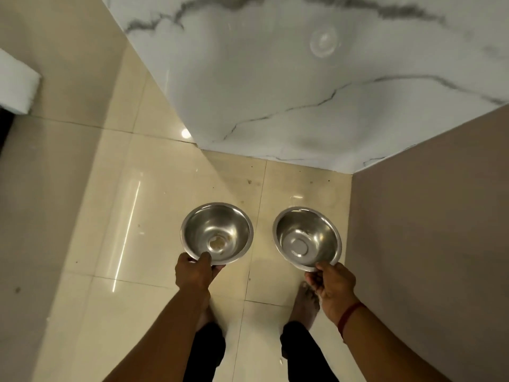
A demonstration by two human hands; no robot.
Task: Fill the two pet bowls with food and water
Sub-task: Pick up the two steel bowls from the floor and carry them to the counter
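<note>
Well, from the head view, looking straight down, both bowls are empty and nowhere near food or water. The left bowl (pixel 216 234) and the right bowl (pixel 307 238) are side by side but apart. Each looks to be held out in front of the person above the floor (pixel 154 205), close to a corner where a marble wall (pixel 275 92) meets a plain brown wall (pixel 427 216). The left bowl has a smear of crumbs in its base. The right bowl looks clean and dry.

What worries me is the grip. Each bowl hangs from its near rim alone, with nothing under the far side. The steel could pivot down and slip out, more so once there is weight in it. Water carried this way would likely slop over the far lip onto the glossy tiles, and the person is barefoot, so a wet patch could mean a slip. The crumbs could also end up under fresh food or in the water if that bowl is not rinsed first.

The left hand (pixel 192 271) pinches the left bowl's near rim, thumb over the top edge and fingers curled beneath, arm reaching forward and down. The right hand (pixel 330 282) pinches the right bowl's near rim much the same way, thumb on top. Its wrist is turned slightly outward, with a red thread (pixel 349 315) round it. The two arms run nearly parallel, and the bowls are roughly level with each other, mouths up.
</note>
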